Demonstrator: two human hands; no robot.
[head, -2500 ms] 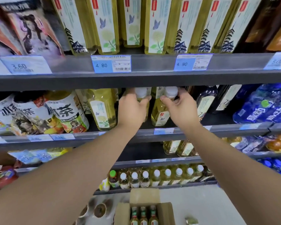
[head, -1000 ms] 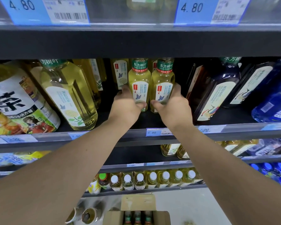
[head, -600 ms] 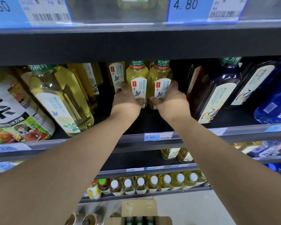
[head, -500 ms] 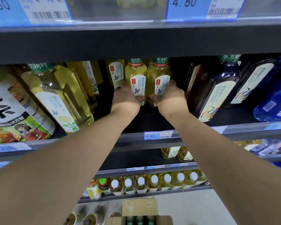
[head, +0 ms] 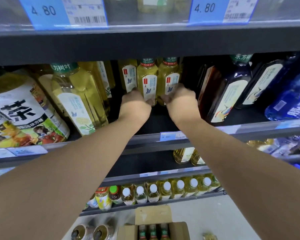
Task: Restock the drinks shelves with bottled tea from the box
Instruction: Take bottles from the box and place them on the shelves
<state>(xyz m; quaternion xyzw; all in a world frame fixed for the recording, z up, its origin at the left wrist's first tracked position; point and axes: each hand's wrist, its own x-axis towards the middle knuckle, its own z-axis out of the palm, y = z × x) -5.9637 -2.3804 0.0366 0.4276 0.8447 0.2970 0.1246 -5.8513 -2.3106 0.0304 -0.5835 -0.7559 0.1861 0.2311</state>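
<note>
Two yellow tea bottles with green caps and white labels stand side by side deep on the middle shelf (head: pixel 151 137). My left hand (head: pixel 135 105) wraps the base of the left tea bottle (head: pixel 147 78). The right tea bottle (head: pixel 169 76) is gripped low down by my right hand (head: pixel 180 103). Both bottles are upright, and their bottoms are hidden behind my fingers. On the floor below, the open cardboard box (head: pixel 152 229) shows three bottle tops inside.
Bigger yellow tea bottles (head: pixel 80 99) crowd the left of my hands, dark bottles (head: pixel 222 94) and blue ones (head: pixel 291 99) the right. The upper shelf edge (head: pixel 145 44) hangs low overhead. Lower shelves hold small white-capped bottles (head: pixel 166 189). Wrapped cans (head: pixel 88 231) sit beside the box.
Both hands have pushed the two bottles from the shelf's front edge deeper toward the back. My view has dropped lower and closer under the upper shelf.
</note>
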